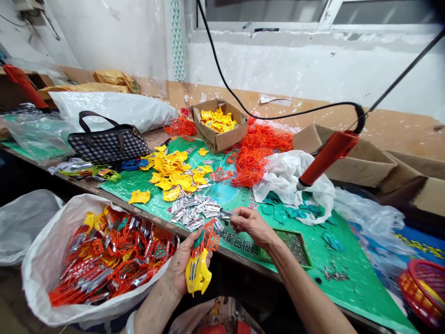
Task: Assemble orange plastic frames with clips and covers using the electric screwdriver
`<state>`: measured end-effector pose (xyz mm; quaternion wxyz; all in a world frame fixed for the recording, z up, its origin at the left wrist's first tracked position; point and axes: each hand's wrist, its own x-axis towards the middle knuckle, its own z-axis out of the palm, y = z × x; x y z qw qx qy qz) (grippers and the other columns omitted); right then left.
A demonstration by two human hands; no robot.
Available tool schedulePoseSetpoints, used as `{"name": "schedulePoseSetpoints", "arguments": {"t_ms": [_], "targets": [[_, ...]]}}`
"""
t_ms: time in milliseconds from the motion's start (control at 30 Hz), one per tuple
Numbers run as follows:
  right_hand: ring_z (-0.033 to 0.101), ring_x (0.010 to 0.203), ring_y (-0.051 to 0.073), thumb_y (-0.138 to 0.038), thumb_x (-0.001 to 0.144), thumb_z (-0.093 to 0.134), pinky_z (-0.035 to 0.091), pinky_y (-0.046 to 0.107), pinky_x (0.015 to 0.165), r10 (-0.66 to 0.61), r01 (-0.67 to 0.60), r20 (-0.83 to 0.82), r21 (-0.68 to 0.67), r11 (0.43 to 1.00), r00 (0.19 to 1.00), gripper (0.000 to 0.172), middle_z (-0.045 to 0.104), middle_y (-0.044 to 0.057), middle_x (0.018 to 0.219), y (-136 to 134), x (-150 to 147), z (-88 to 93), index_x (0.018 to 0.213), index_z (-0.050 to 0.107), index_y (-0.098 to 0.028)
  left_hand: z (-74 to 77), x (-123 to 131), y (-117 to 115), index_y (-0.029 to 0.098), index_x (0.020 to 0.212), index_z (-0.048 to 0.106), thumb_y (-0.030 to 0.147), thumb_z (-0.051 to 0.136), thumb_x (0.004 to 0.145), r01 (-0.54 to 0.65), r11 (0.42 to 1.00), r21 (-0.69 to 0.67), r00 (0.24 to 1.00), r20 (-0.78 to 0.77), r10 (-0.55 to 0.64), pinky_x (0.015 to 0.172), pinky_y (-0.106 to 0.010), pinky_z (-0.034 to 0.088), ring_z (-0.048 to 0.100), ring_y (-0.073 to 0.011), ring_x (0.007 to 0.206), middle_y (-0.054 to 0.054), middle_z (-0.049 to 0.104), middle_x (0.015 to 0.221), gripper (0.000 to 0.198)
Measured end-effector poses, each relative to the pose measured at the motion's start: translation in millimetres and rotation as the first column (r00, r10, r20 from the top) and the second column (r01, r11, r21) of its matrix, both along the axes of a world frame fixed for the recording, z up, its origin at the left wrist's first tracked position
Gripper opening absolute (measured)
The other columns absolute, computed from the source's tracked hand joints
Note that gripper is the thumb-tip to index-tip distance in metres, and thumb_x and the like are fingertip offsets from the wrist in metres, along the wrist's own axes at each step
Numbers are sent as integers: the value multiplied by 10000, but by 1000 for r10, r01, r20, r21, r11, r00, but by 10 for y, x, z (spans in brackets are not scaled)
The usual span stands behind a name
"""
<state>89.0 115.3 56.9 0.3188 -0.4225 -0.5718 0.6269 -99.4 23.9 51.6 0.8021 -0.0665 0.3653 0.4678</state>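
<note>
My left hand (184, 262) is closed around a stacked plastic assembly: a yellow shell (198, 274) hangs below, with an orange lattice frame (210, 237) and a bit of teal above it. Between the thumb and fingers of my right hand (247, 223) is a thin silver piece (227, 214), held just over the table's edge. Right beside it lies a heap of silver pieces (194, 209). Behind that heap, yellow shells (174, 169) are piled on the green sheet. Orange lattice frames (253, 146) form a tangled mound further back.
A white sack (33, 273) of assembled pieces stands at the left. An orange electric screwdriver (328, 157) hangs on a cable at the right, above teal parts (295, 211). A green tray (308, 257) of small screws sits by my right forearm. A cardboard box (220, 139) holds yellow shells.
</note>
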Motion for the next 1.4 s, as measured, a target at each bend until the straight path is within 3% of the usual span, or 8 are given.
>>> {"name": "schedulePoseSetpoints", "arguments": {"t_ms": [200,367,500,667,800,1033,1233,1400], "targets": [[477,524,94,-432,664,766,375,243,553,-15,8,-95,-74,997,995,292,557,-44,564,-209,243,67,699,642,-170,162,138,72,86,781,673,259,455,972,-13,999,33,997,-70,16,359,-211,478,589,-145,329,-48,663,473,337],[459,531,90,-388,629,814,356,231,550,-42,23,-140,-134,991,989,274,574,-34,547,-365,283,72,645,659,-162,96,220,70,76,861,690,209,532,926,-101,988,113,984,-133,116,511,-243,556,691,-172,500,-73,741,613,217],[442,528,86,-387,600,839,351,219,528,-105,62,-198,-212,975,975,298,570,-30,538,-491,204,40,607,651,-156,33,272,56,108,845,684,178,704,791,-188,957,222,952,-200,233,601,-247,572,700,-158,552,-39,760,688,90],[445,526,84,-484,589,838,392,223,540,-261,148,-304,-349,925,916,393,538,-45,541,-650,86,-56,628,599,-174,0,334,63,153,891,685,205,843,649,-286,879,382,882,-254,398,624,-239,572,709,-151,603,-9,776,757,293],[552,733,140,-514,582,840,481,273,651,-392,213,-365,-443,871,844,422,629,-4,743,-751,5,-74,689,589,-193,-12,365,94,204,869,697,209,897,574,-348,810,471,842,-222,491,656,-192,558,708,-118,664,43,773,792,356],[568,816,165,-477,566,869,479,262,665,-494,279,-420,-476,834,761,395,674,27,842,-803,-76,-38,703,640,-185,21,386,110,189,756,731,203,942,477,-345,775,529,856,-161,491,690,-197,559,693,-111,693,44,762,751,349],[578,762,155,-464,626,839,479,255,626,-420,181,-489,-463,868,764,345,671,20,833,-818,-71,-24,718,649,-191,-26,330,125,216,794,752,199,940,477,-355,776,521,872,-115,476,753,-223,569,708,-124,772,32,782,826,369],[557,645,127,-475,637,821,462,256,624,-396,203,-478,-405,892,784,359,638,-11,705,-821,-108,-3,707,618,-187,-68,311,113,241,829,754,171,925,503,-360,777,517,882,-82,463,801,-258,566,715,-138,813,28,788,846,375]]}}
